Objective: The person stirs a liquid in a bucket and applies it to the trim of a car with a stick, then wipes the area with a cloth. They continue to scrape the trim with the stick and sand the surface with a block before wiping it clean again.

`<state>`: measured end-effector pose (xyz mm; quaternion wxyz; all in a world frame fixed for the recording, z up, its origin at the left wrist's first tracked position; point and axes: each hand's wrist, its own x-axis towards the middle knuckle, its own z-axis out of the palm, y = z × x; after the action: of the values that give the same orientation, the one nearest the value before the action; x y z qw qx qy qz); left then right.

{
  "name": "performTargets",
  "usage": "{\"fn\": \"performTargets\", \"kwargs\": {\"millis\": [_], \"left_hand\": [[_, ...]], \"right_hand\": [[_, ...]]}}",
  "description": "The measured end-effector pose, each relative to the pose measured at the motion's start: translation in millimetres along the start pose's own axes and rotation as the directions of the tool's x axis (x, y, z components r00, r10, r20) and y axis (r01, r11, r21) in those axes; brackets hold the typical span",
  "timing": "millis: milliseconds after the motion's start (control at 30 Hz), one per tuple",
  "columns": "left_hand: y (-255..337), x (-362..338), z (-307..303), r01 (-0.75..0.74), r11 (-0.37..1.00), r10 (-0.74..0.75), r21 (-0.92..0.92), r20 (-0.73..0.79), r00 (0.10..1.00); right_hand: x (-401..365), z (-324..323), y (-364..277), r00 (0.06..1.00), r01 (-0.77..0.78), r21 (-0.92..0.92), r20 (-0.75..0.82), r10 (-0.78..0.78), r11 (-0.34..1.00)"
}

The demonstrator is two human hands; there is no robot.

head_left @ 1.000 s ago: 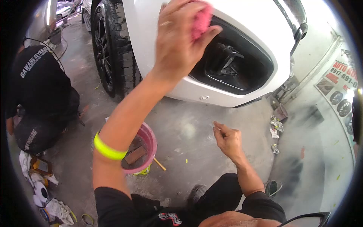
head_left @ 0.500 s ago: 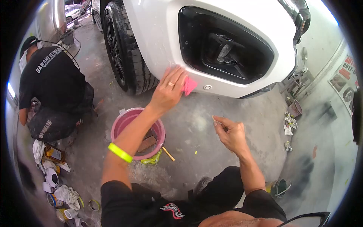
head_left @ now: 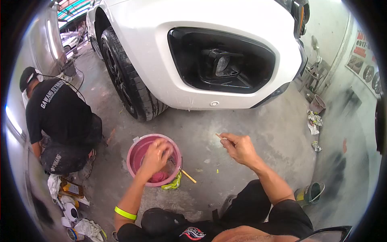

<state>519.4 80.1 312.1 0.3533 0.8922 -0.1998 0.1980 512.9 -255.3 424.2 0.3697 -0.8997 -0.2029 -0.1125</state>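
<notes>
My left hand (head_left: 156,156), somewhat blurred, hovers over a pink bucket (head_left: 131,163) with its fingers apart and nothing in them. Beneath it, inside the bucket, lies a wet pink cloth (head_left: 158,176). My right hand (head_left: 240,149) is raised over the floor, thumb and fingers pinching a small thin tan piece (head_left: 219,136); its exact kind does not show. Ahead is the white car bumper (head_left: 181,97) with a black fog lamp recess (head_left: 221,60). Neither hand touches the bumper.
A yellow-handled tool (head_left: 188,176) and a lime-green cloth (head_left: 172,183) lie against the bucket. A co-worker (head_left: 64,117) crouches at left, near cans and crumpled paper (head_left: 89,229). The front tyre (head_left: 133,80) stands behind the bucket; a dark green pail (head_left: 312,192) is at right.
My left hand has left the bumper and come down to the bucket; the pink cloth it held is now in there. My right hand still pinches the tan piece. The view has shifted.
</notes>
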Motion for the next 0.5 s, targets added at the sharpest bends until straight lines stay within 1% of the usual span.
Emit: {"fn": "performTargets", "kwargs": {"millis": [67,100,133,167,200,267,300,333,367,400,433,500], "left_hand": [[88.3,54.0,-60.2,-0.107,0.965,0.071,-0.24,-0.153,0.986],[124.2,69.4,-85.7,-0.251,0.947,0.193,-0.202,-0.267,0.944],[153.4,79.1,-107.4,-0.388,0.91,0.312,-0.149,-0.373,0.874],[176.1,84.8,-125.3,-0.527,0.841,0.416,-0.126,-0.472,0.777],[193.6,88.7,-135.2,-0.65,0.754,0.5,-0.091,-0.562,0.659],[207.2,101.3,-127.1,-0.803,0.573,0.518,-0.167,-0.686,0.512],[213.9,107.6,-122.9,-0.866,0.467,0.52,-0.177,-0.738,0.431],[215.3,110.1,-116.3,-0.911,0.329,0.504,-0.25,-0.769,0.393],[215.0,112.0,-109.3,-0.923,0.258,0.491,-0.284,-0.785,0.379],[214.9,113.9,-102.4,-0.931,0.185,0.477,-0.314,-0.799,0.365],[214.5,112.0,-94.0,-0.898,0.134,0.476,-0.42,-0.767,0.43],[210.4,111.6,-84.5,-0.842,0.068,0.478,-0.535,-0.723,0.498]], "right_hand": [[6.1,-6.3,-6.0,0.998,-0.043,-0.102,-0.04,0.039,0.994],[7.8,-8.1,-4.0,0.998,-0.041,-0.102,-0.044,0.036,0.994],[8.9,-10.1,-0.7,0.987,0.022,-0.13,-0.156,-0.042,0.991],[11.0,-13.4,2.1,0.956,0.08,-0.166,-0.266,-0.123,0.983],[12.3,-18.1,4.1,0.955,0.08,-0.171,-0.27,-0.125,0.982],[16.3,-24.9,6.9,0.915,0.049,-0.181,-0.386,-0.117,0.982],[16.2,-27.4,5.8,0.912,0.045,-0.186,-0.393,-0.116,0.982],[14.8,-29.9,2.8,0.912,0.02,-0.251,-0.392,-0.121,0.968],[16.0,-32.5,0.1,0.913,-0.001,-0.314,-0.387,-0.126,0.95],[15.9,-34.6,-3.6,0.915,-0.005,-0.312,-0.385,-0.121,0.95],[13.2,-36.3,-7.3,0.924,-0.017,-0.286,-0.37,-0.094,0.958],[8.9,-36.7,-4.3,0.93,-0.05,-0.262,-0.365,-0.051,0.964]]}}
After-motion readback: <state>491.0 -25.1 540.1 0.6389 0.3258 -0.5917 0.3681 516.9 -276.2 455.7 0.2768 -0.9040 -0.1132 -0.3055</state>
